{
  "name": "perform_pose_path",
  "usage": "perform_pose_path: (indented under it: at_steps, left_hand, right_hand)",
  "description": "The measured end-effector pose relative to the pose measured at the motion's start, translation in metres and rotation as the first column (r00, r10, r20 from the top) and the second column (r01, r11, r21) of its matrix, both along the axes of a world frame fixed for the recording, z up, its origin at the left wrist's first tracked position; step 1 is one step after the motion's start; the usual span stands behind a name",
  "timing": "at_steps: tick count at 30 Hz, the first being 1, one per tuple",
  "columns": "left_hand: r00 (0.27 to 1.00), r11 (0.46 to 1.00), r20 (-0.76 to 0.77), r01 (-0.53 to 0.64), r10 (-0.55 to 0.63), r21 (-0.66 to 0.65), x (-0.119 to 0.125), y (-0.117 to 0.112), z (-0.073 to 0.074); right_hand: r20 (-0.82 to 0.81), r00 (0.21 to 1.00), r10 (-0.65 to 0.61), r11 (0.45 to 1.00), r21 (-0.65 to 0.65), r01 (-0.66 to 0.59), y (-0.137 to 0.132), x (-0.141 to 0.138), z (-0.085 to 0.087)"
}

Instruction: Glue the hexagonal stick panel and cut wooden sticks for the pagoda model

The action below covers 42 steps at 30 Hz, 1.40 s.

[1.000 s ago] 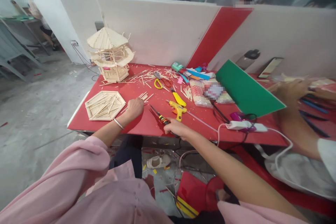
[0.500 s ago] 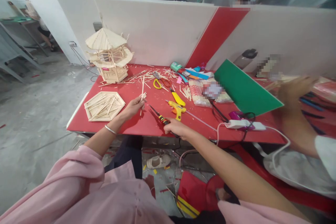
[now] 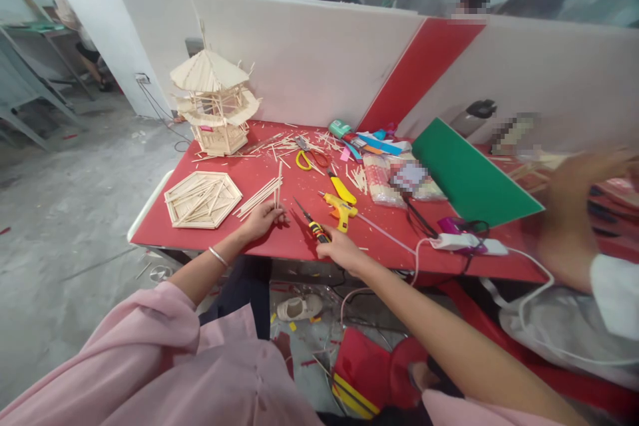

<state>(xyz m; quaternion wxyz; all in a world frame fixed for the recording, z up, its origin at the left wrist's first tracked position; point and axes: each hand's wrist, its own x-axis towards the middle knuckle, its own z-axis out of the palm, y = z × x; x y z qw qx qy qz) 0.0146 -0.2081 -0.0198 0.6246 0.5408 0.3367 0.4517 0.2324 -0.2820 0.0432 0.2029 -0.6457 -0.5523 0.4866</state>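
My left hand point(image 3: 264, 219) is closed on thin wooden sticks point(image 3: 278, 185) that stand up from its fingers, near the front edge of the red table. Just beyond it a loose bundle of wooden sticks point(image 3: 258, 198) lies slantwise on the tabletop. My right hand point(image 3: 342, 249) grips a long pointed tool point(image 3: 314, 226) by its black-and-yellow handle; the dark tip points toward my left hand without touching it. To the left lies a hexagonal stick panel point(image 3: 204, 200) with loose sticks on it. Behind it stands a stick-built pagoda model point(image 3: 214, 103).
A yellow glue gun point(image 3: 342, 211), a yellow-handled cutter point(image 3: 342, 190) and scissors point(image 3: 312, 158) lie right of centre. Wrapped stick packs point(image 3: 377, 180), a leaning green board point(image 3: 472, 176) and a white power strip point(image 3: 466, 243) are farther right, beside another person's blurred arm point(image 3: 572, 213).
Several sticks now lie on the table beyond my left hand, where none lay before. That hand has moved slightly down and right. The view has shifted a little; my right hand still grips the tool.
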Motion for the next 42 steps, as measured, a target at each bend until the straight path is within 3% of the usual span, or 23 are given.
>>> perform_pose_path:
  at_steps: [3, 6, 9, 13, 20, 29, 38, 42]
  left_hand:
    - [0.999, 0.999, -0.028, -0.028, 0.029, 0.033, 0.003, -0.003, -0.001]
    - [0.996, 0.995, -0.049, -0.078, 0.081, 0.07, 0.007, -0.006, -0.007]
    - [0.987, 0.987, -0.092, -0.124, 0.133, 0.1, 0.01, -0.007, -0.014]
    - [0.97, 0.975, -0.155, -0.166, 0.189, 0.15, 0.011, -0.008, -0.018]
    - [0.921, 0.942, -0.298, -0.163, 0.252, 0.292, 0.011, -0.016, -0.005]
    - [0.869, 0.912, -0.368, -0.197, 0.332, 0.359, 0.012, -0.02, 0.002]
    - [0.882, 0.915, -0.301, -0.275, 0.362, 0.294, 0.019, -0.023, 0.002]
    - [0.885, 0.916, -0.294, -0.276, 0.361, 0.292, 0.02, -0.023, 0.003]
  right_hand:
    - [0.127, 0.992, 0.014, 0.984, 0.176, -0.036, -0.01, 0.008, -0.001]
    - [0.365, 0.929, 0.058, 0.92, 0.341, -0.191, -0.02, 0.012, 0.009]
    - [0.57, 0.819, 0.059, 0.888, 0.344, -0.304, -0.026, 0.005, 0.027]
    - [0.687, 0.727, 0.019, 0.914, 0.282, -0.291, -0.026, -0.014, 0.045]
    - [0.745, 0.663, 0.067, 0.917, 0.216, -0.335, -0.015, -0.028, 0.052]
    - [0.77, 0.629, 0.109, 0.923, 0.156, -0.351, -0.011, -0.034, 0.06]
    - [0.815, 0.568, 0.117, 0.913, 0.137, -0.385, -0.012, -0.036, 0.071]
    - [0.805, 0.578, 0.134, 0.916, 0.122, -0.382, -0.011, -0.034, 0.072]
